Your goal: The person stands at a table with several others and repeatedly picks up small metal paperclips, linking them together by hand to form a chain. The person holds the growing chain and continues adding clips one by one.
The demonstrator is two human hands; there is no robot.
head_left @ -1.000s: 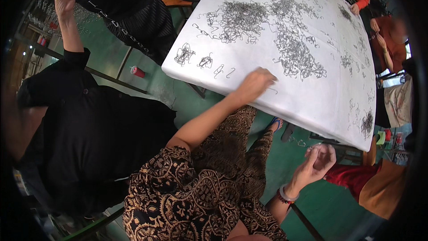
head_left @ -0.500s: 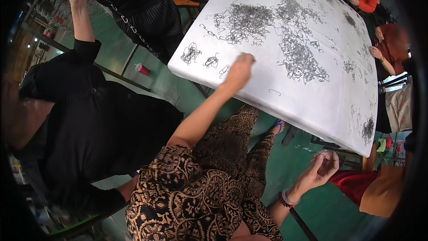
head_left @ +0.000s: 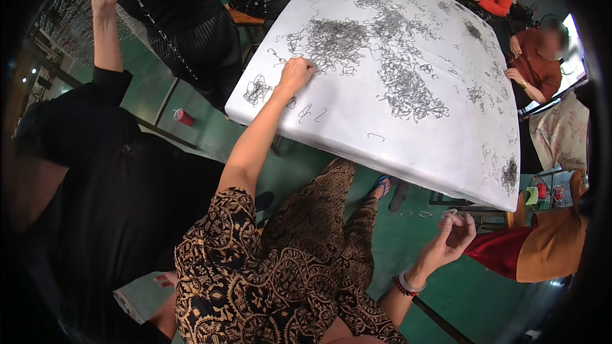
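Left hand: fingertips drawn together at the lower-left fringe of the large heap of wire hooks; whether a hook lies between them cannot be told.
Right hand: beyond the table's near edge, well apart from the left, thumb and fingers curled and apparently pinched on the end of a short chain of wire hooks.
Chain: slender bent-metal links, seen against the green floor, off the table.
Supply: a second heap to the right of the first; a small cluster near the left corner; one loose hook alone toward the near edge.
Step, as judged: collecting from the heap with the left hand while the right minds the chain.
Next move, as judged: calls for parting a single hook from its tangled neighbours, with the chain end kept steady.
Table: white-covered; its near edge slants down to the right, between left fingertips and right hand.
Open room: broad bare cover between second heap and near edge; tighter at left, beside the neighbour's black garment, and at right, where red fabric lies just beside the right hand.
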